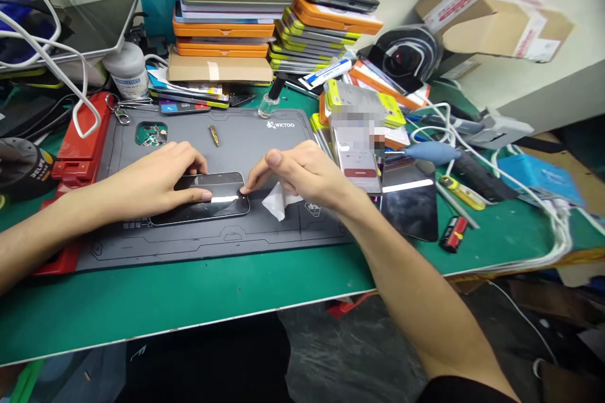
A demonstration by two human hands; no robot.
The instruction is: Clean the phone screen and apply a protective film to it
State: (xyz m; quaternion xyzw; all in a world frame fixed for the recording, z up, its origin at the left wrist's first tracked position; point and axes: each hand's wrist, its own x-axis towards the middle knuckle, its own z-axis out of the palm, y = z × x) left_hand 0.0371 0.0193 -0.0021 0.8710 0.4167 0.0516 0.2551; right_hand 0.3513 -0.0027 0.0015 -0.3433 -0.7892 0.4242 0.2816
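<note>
A black phone (222, 192) lies screen up on a grey work mat (246, 138). My left hand (155, 182) rests over the phone's left part, its fingers curled round the edges and the thumb pressed on the glass. My right hand (297, 173) pinches at the phone's right end with thumb and fingertips. A small white wipe (278, 201) sticks out under that hand's palm, beside the phone.
Stacks of orange and yellow phone-case boxes (236, 6) stand at the back. A second phone (359, 151) and a dark glass panel (411, 201) lie right of the mat. White cables (520, 189), a red lighter (452, 234), a small bottle (270, 101) and a red tray (78, 138) surround it.
</note>
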